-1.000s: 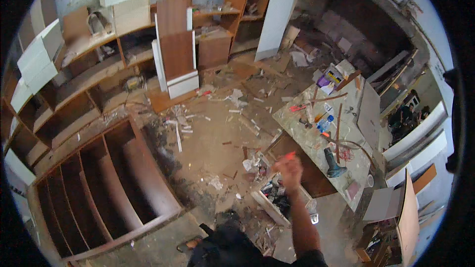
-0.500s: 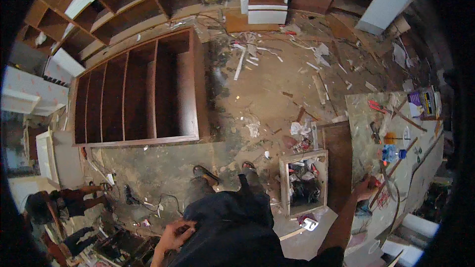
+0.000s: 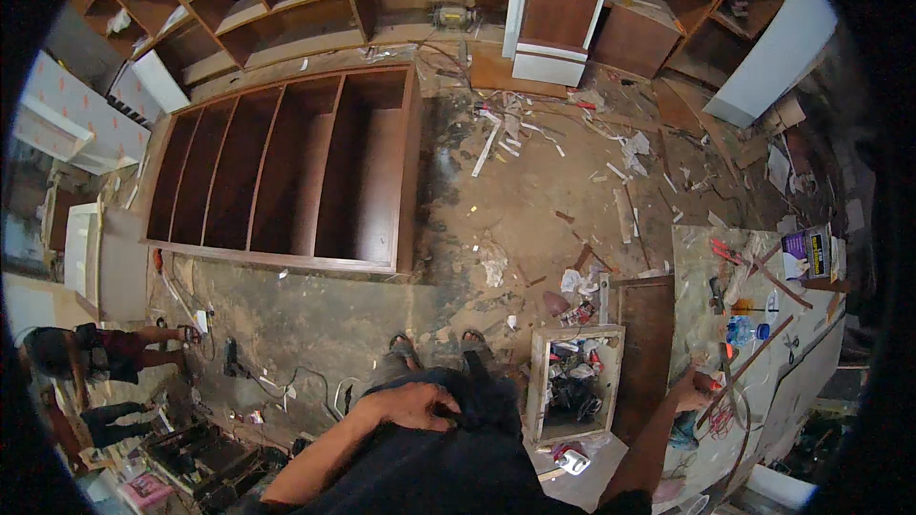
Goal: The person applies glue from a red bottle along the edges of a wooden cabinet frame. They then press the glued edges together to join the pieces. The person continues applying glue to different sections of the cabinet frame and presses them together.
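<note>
The workbench (image 3: 744,391) at the lower right carries your right hand (image 3: 695,389), fingers curled among clutter; whether they grip anything you cannot tell. Your left hand (image 3: 412,407) lies loosely spread on your dark trousers (image 3: 477,458), bottom centre, holding nothing.

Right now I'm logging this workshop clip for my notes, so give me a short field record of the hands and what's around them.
left hand: rests on the person's own dark clothing at the waist, holds nothing
right hand: stretched to the workbench edge, on a small tool, grip unclear
beside right hand: open wooden crate of odds and ends on the floor
floor ahead: brown shelf unit lying on its back, wood scraps
far left: another person crouching
</note>
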A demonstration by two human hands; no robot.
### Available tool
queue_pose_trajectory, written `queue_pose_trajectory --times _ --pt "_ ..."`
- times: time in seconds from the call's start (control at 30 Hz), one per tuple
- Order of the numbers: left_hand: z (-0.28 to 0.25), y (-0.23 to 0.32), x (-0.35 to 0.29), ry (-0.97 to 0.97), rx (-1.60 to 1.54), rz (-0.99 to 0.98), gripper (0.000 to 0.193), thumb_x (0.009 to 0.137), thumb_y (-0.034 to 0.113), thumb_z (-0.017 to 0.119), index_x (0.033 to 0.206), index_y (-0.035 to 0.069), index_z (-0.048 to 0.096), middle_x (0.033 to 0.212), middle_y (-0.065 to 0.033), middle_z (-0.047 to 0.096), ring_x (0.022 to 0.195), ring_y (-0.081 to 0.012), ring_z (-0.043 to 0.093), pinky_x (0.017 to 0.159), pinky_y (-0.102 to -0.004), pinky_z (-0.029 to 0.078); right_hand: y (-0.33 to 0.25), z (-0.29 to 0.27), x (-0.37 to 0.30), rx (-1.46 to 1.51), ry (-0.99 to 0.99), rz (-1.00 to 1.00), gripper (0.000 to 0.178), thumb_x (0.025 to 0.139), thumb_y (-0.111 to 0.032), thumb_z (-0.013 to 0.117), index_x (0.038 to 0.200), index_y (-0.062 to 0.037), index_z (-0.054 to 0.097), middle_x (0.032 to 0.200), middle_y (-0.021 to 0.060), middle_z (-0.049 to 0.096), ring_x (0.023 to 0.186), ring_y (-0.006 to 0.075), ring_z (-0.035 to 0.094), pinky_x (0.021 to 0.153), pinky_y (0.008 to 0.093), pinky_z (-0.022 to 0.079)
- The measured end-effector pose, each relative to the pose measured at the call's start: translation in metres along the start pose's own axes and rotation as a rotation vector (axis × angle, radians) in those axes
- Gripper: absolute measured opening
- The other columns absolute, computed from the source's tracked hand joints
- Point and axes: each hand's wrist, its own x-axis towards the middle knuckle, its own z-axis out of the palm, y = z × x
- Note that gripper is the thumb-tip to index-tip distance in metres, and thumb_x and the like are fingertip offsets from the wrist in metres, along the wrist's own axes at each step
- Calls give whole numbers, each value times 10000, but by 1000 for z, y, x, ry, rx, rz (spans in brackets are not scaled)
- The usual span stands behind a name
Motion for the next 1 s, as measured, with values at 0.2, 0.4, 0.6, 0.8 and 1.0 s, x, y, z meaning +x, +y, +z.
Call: queue_pose_trajectory --times 0.2,0.4,0.6,0.8,1.0 --pt "12 -10 0 160 -37 29 509 886 431 641 1204 34 627 1181 -192 637 1092 -345 628 937 -433 489 -39 -173 -141 749 -1040 -352 369 970 -328 599 1117 9 637 943 103 646 842 215 618 767 370 521" --pt "15 -6 9 60 106 81 462 987 378 518 1299 37 519 1198 -181 630 1156 -363 596 974 -440 466 -98 -274 -270 507 -1925 -1017 372 928 -359 715 1056 -11 686 872 52 686 784 152 648 721 325 525" --pt "9 -15 10 23 -1 233 477 993 440 517 1237 33 569 1135 -194 662 1069 -351 632 906 -444 481 -24 -295 -237 597 -1966 -559 325 944 -286 671 1121 -15 640 931 67 670 841 162 639 776 315 520" --pt "12 -19 30 -55 141 254 584 944 579 563 1141 34 635 1032 -194 685 1005 -360 651 850 -447 495 11 -337 -221 299 -2214 -636 320 940 -283 666 1112 -15 640 914 62 666 821 159 634 760 313 516" --pt "24 -27 33 52 168 269 617 915 626 577 1061 34 666 986 -189 691 975 -384 649 836 -452 494 -25 -355 -210 134 -2166 -810 315 936 -281 661 1103 -15 641 897 57 663 801 156 629 744 310 513"
